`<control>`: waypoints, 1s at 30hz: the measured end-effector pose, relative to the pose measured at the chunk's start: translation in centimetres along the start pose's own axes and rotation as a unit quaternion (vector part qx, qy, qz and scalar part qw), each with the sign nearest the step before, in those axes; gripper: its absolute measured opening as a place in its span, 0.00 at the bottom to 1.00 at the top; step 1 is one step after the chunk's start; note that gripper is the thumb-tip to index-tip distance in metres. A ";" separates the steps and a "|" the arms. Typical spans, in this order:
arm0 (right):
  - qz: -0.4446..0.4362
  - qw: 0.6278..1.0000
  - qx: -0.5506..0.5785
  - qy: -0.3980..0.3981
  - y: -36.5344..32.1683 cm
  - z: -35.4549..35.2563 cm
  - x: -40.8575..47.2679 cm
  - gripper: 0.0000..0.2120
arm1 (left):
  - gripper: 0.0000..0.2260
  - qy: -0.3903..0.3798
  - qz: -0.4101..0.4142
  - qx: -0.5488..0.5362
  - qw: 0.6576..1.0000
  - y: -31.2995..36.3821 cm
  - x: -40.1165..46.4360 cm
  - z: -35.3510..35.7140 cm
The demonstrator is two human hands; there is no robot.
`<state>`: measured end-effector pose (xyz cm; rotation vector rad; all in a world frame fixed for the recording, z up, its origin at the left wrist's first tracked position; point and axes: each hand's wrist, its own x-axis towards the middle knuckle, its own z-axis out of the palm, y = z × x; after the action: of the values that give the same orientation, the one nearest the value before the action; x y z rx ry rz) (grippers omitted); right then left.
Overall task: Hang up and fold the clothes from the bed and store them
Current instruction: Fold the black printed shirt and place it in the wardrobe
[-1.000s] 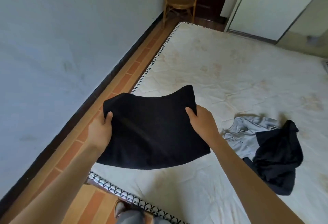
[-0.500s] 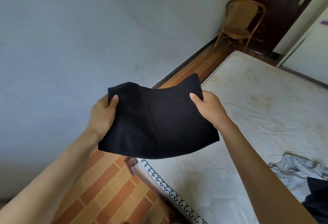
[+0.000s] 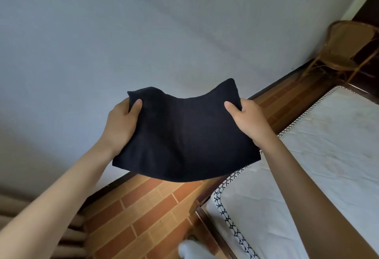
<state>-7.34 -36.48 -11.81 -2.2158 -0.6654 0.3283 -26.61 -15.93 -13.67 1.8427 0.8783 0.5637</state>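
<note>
A folded black garment (image 3: 184, 133) lies flat between my two hands, held up in the air over the floor beside the bed. My left hand (image 3: 121, 127) grips its left edge, thumb on top and fingers underneath. My right hand (image 3: 249, 121) grips the right edge the same way. The white mattress (image 3: 320, 156) with a black-and-white patterned border fills the right side. The other clothes on the bed are out of view.
A pale blue wall (image 3: 143, 33) stands straight ahead. Brick-pattern floor tiles (image 3: 143, 213) run between wall and bed. A rattan chair (image 3: 344, 51) stands at the far right by a dark door. Beige curtain folds (image 3: 67, 236) show at the bottom left.
The view has swung left, away from the bed and toward the wall; the grey and black clothes have left the frame. Both hands keep the same grip on the folded garment.
</note>
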 end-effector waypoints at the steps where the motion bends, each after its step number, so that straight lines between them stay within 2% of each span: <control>1: -0.002 1.000 0.002 -0.006 -0.6 0.9 0.8 0.17 | 0.12 0.009 -0.003 -0.001 1.000 -0.3 0.6 -0.7; 8: 0.010 0.997 0.052 -0.047 -2.8 5.9 8.0 0.15 | 0.12 0.041 -0.021 0.011 0.999 -1.9 6.8 -3.4; 14: 0.004 0.997 0.062 -0.048 -3.9 7.1 17.3 0.14 | 0.15 0.027 -0.001 0.056 0.998 0.6 16.4 -2.1; 19: 0.014 0.998 0.067 -0.007 -3.4 4.2 24.8 0.11 | 0.14 0.002 0.036 0.071 0.997 4.0 24.9 1.2; 24: 0.049 0.995 0.080 0.046 -1.2 0.1 28.6 0.10 | 0.13 -0.051 0.080 0.070 0.993 7.3 30.8 6.7; 30: 0.117 0.975 0.076 0.172 3.0 -4.4 30.4 0.08 | 0.15 -0.153 0.137 0.074 0.976 11.6 37.2 15.6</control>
<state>20.84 -23.86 -11.79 -2.1346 -0.1876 0.1019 11.56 0.94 -9.61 2.1351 0.4731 0.3727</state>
